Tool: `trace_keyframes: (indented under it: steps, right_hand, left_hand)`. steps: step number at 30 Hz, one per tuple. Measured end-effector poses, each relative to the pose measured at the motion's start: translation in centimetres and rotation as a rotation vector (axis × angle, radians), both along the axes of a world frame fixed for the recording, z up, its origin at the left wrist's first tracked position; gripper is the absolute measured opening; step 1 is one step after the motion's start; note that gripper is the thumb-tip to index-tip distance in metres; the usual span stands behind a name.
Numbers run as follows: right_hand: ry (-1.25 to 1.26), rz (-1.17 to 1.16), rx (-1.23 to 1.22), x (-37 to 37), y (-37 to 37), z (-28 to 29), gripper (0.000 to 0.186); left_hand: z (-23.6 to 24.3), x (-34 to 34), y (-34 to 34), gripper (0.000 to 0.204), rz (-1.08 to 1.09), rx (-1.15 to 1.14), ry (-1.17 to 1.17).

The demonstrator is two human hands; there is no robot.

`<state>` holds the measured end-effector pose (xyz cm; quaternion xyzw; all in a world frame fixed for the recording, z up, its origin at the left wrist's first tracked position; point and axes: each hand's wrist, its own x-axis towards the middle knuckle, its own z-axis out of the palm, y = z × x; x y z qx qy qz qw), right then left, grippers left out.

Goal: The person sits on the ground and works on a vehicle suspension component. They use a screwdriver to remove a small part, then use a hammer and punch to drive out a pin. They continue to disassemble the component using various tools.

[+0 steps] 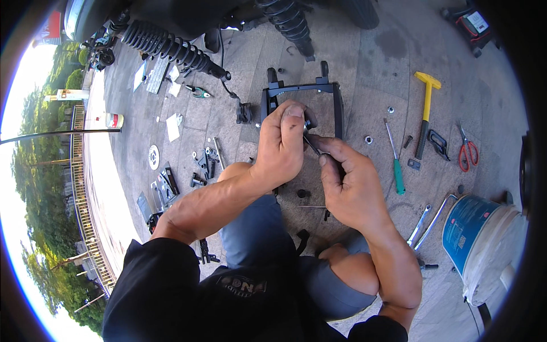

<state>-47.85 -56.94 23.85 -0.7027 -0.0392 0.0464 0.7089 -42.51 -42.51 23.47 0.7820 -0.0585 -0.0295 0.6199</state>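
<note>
In front of my knees, my left hand [283, 139] is closed on a small dark part [310, 118], which my fingers mostly cover. My right hand [353, 182] pinches a thin dark rod-like tool [313, 146] between thumb and fingers. Its tip points up and left toward the part in my left hand. I cannot make out its exact kind or whether the tip touches. Just beyond my hands, a black U-shaped metal frame [300, 88] lies on the paving, partly hidden by my left hand.
Coil-spring shock absorbers [171, 48] hang overhead. To the right lie a green-handled screwdriver [397, 165], yellow hammer [426, 102], red-handled scissors [467, 153], wrench [420, 224] and blue-labelled bucket [476, 233]. Green-handled pliers [199, 92], a metal disc [154, 157] and loose brackets [204, 165] lie left.
</note>
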Motion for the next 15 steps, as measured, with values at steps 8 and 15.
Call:
trace_keyframes:
  steps: [8, 15]
  right_hand:
    - [0.109, 0.021, 0.021, 0.13, -0.71, -0.43, 0.024]
    - [-0.055, -0.06, -0.068, -0.39, -0.56, -0.65, 0.022]
  left_hand:
    - [-0.63, -0.01, -0.49, 0.038, -0.039, 0.075, -0.046]
    - [-0.73, -0.23, -0.58, 0.037, -0.04, 0.089, -0.05]
